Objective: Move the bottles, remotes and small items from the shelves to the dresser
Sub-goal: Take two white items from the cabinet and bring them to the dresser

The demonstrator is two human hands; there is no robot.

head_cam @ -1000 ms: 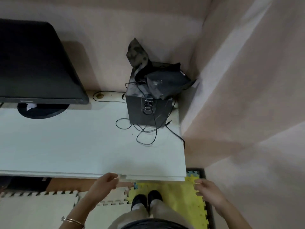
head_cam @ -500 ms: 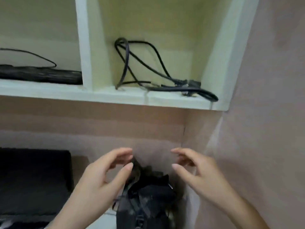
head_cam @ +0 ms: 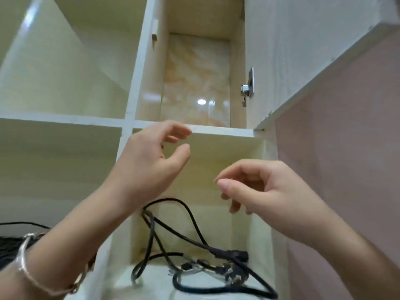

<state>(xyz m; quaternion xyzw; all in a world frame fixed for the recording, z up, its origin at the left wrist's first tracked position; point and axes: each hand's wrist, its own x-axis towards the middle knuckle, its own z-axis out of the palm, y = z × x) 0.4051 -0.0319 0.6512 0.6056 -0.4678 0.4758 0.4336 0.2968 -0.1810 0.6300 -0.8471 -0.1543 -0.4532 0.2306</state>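
I look up into cream shelf compartments (head_cam: 216, 131). My left hand (head_cam: 149, 161) is raised in front of the middle shelf board, fingers loosely curved and holding nothing. My right hand (head_cam: 259, 189) hovers lower to the right, fingers loosely curled, also holding nothing. Below both hands, a tangle of black cables (head_cam: 194, 256) lies in the lower right compartment. No bottles or remotes show in these compartments.
An open cabinet door (head_cam: 303, 61) with a metal hinge (head_cam: 247, 87) stands at the upper right. A pink wall (head_cam: 357, 148) closes the right side. A dark object (head_cam: 8, 245) with a thin wire lies in the lower left compartment.
My view has swung up from the dresser top and speaker to the shelves. Both hands have risen from the dresser's front edge to the level of the cable compartment.
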